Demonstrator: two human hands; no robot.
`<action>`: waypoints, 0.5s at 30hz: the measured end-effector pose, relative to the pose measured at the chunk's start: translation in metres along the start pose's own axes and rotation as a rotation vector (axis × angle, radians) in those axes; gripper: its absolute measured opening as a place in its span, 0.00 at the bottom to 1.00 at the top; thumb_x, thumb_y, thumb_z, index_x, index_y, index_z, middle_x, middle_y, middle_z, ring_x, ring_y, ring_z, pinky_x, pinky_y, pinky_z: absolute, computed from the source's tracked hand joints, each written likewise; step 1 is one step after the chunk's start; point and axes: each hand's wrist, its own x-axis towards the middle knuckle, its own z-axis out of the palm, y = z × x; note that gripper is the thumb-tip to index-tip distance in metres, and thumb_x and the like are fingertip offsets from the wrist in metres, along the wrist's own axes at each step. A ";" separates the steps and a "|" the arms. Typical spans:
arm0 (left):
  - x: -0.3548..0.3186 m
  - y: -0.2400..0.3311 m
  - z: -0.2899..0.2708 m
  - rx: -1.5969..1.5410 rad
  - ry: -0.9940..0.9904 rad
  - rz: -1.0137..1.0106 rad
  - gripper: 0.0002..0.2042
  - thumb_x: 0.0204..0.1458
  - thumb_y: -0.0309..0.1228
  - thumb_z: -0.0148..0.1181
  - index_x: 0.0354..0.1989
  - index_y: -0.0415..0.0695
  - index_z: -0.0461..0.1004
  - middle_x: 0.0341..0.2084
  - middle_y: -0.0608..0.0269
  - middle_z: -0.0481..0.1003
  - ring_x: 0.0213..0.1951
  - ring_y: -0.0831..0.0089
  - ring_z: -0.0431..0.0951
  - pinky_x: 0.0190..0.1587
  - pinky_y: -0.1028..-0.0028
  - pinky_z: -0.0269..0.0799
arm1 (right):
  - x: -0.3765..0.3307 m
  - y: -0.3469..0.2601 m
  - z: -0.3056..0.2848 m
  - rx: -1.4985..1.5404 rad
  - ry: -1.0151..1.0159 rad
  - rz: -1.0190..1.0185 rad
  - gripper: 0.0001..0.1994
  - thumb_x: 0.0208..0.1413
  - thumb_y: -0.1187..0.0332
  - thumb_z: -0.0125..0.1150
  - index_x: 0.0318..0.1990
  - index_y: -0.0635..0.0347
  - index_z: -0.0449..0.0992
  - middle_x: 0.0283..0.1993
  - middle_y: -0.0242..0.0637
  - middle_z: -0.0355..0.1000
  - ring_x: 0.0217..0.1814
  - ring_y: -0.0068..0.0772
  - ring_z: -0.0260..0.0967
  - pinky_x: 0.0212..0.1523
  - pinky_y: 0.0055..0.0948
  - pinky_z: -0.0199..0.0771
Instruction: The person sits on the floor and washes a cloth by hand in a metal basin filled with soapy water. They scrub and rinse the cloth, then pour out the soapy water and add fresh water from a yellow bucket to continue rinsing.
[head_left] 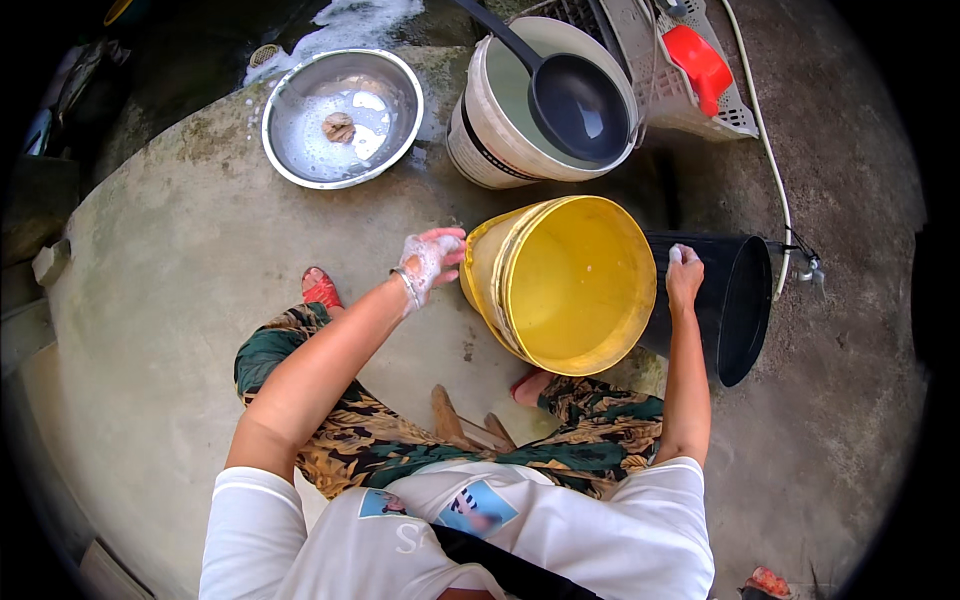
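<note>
My left hand [432,262], coated in white suds, has its fingers spread beside the left side of a yellow bucket [580,285]. Its fingertips are close to the bucket; I cannot tell whether they touch it. Past the bucket's right rim, my right hand [685,275] is closed, with suds on its fingers. Anything inside that hand is hidden. Beneath and beside it is a black bucket [712,305]. The yellow bucket's mouth faces up, and its inner wall shows bare yellow.
A metal basin [285,150] holds sudsy water and a small brownish lump [339,127]. Beside it, a white bucket [470,150] carries a large black ladle [580,108]. A red scoop [699,68] lies on a grey crate [735,118]. A white hose [768,150] runs near a tap [812,272].
</note>
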 end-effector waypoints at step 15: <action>-0.009 -0.075 0.025 0.275 -0.020 -0.334 0.13 0.45 0.32 0.45 0.41 0.53 0.65 0.34 0.73 0.70 0.39 0.78 0.67 0.37 0.68 0.65 | -0.057 0.113 0.034 0.904 -0.795 0.783 0.14 0.54 0.65 0.46 0.43 0.65 0.67 0.40 0.39 0.70 0.37 0.31 0.70 0.39 0.30 0.72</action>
